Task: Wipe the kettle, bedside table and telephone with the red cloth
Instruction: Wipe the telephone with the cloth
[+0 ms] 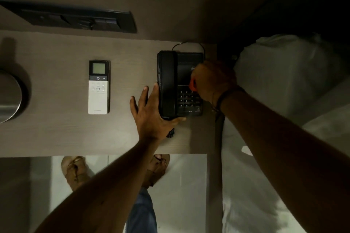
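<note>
containers: none seen holding anything; kettle (8, 94) at far left edge, only partly in frame, top closed or hidden, can't tell contents
phone: black phone (180, 84) on table (56, 128), back right corner, handset seated on its left side, keypad on right, cord looping behind it toward the wall
cloth: red cloth (192, 83) only a small bit shows, poking out under the right hand, on phone face just above keypad
right hand: right hand (214, 79) fisted round the cloth, pressed on phone's right half, covers most of cloth; dark band on wrist
left hand: left hand (151, 113) flat, fingers spread, palm against phone's near-left corner, thumb along phone's front edge, fingertips on table beside handset
remote: white remote (98, 87) lies flat mid-table, apart from phone and left hand
kettle vs hands: well apart, whole table width between
edges: phone close to table's right edge and back wall; bed (284, 81) with white linen just beside right edge; dark switch panel (75, 18) on wall above table
open room: bare table between remote and kettle, and along front edge; tight on phone's right and rear
below: floor, sandalled feet visible past front edge
</note>
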